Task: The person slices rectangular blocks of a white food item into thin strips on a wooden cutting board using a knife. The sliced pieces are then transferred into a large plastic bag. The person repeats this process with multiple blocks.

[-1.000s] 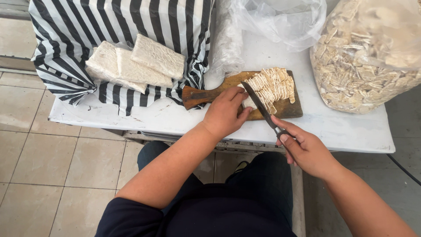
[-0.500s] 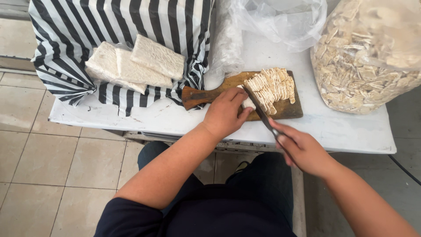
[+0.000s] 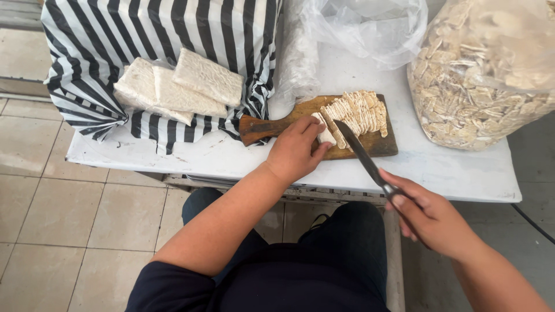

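On the board (image 3: 378,144) at twelve o'clock, the left hand (image 3: 295,153) pins the tempeh block (image 3: 325,130); the right hand (image 3: 430,216), grip closed, holds the knife (image 3: 361,153) against the slices (image 3: 358,110).

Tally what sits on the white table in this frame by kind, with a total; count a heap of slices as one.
Whole pale blocks on the striped cloth: 3
Striped cloth: 1
Wooden cutting board: 1
Row of cut slices: 1
Clear bags: 2, one full of pieces, one nearly empty
Knife, held by the right hand: 1
Total: 9
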